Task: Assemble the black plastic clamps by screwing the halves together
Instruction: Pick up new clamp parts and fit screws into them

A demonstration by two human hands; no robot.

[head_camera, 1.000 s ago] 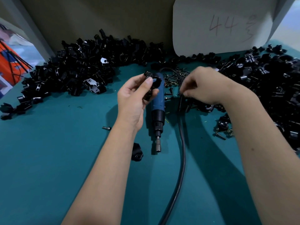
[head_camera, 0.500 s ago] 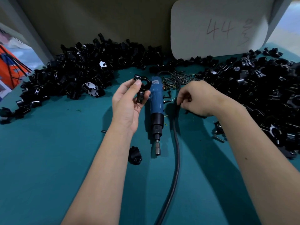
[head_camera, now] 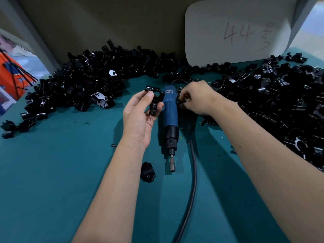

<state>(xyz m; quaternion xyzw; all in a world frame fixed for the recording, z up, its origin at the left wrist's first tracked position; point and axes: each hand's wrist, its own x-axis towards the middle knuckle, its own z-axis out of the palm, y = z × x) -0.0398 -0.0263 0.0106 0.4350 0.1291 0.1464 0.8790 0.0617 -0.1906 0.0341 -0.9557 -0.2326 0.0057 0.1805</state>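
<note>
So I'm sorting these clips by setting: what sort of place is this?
Most likely a small factory assembly bench. Heaps of black clamp parts cover the teal table, a corded blue electric screwdriver lies between the hands, and a card marked 44 leans at the back.

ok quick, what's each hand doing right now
Left hand: grips a black clamp.
Right hand: fingers curled at the screw pile; what it holds cannot be told.
</note>
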